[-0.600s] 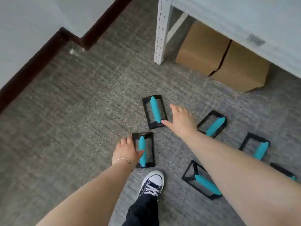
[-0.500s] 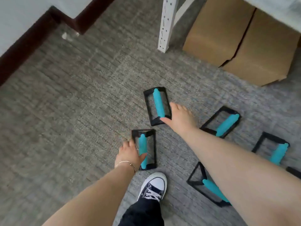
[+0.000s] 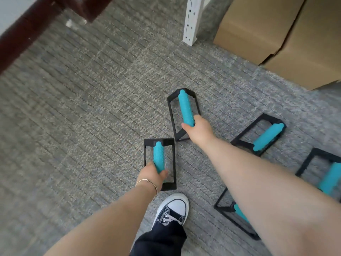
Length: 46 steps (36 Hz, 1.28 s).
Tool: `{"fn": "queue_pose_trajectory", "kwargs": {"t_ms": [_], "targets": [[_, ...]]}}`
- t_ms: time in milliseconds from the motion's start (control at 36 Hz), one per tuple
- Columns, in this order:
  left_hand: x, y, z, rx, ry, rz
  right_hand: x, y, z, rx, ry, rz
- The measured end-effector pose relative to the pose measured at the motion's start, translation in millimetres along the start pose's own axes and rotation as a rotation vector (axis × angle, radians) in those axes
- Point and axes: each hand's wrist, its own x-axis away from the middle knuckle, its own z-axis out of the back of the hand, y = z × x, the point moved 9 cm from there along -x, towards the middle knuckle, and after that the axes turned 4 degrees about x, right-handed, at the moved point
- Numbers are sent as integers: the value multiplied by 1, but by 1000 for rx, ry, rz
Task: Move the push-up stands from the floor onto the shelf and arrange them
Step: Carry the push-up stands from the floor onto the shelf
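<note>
Several push-up stands, black frames with teal foam grips, lie on the grey carpet. My left hand (image 3: 152, 175) is closed around the near end of the teal grip of the nearest stand (image 3: 159, 157). My right hand (image 3: 198, 129) grips the near end of the teal grip of a second stand (image 3: 184, 108), which is tilted with its near end off the floor. Three more stands sit to the right: one (image 3: 265, 137) beyond my right forearm, one (image 3: 330, 174) at the right edge, one (image 3: 238, 217) partly hidden under my right arm.
A white perforated shelf post (image 3: 192, 21) stands at the top centre, with cardboard boxes (image 3: 273, 32) on the floor beside it under the shelf. A dark baseboard (image 3: 27, 28) runs along the upper left. My sneaker (image 3: 171, 209) is planted just below the nearest stand.
Both hands have closed around the teal grips they were reaching for. The right-hand stand has tipped up at its near end. The camera has moved lower and closer.
</note>
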Motion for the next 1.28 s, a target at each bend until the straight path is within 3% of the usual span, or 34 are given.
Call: {"fn": "queue_pose_trajectory", "kwargs": {"t_ms": [194, 417, 778, 1028, 1278], "targets": [[104, 51, 75, 40, 181, -93, 117, 4, 118, -99, 107, -47], [317, 173, 183, -82, 321, -449, 298, -20, 319, -262, 248, -47], [638, 344, 317, 271, 406, -766, 541, -96, 587, -486, 615, 117], [764, 438, 388, 251, 477, -947, 614, -138, 729, -535, 798, 191], [804, 555, 477, 235, 513, -1078, 601, -190, 851, -525, 1001, 224]]}}
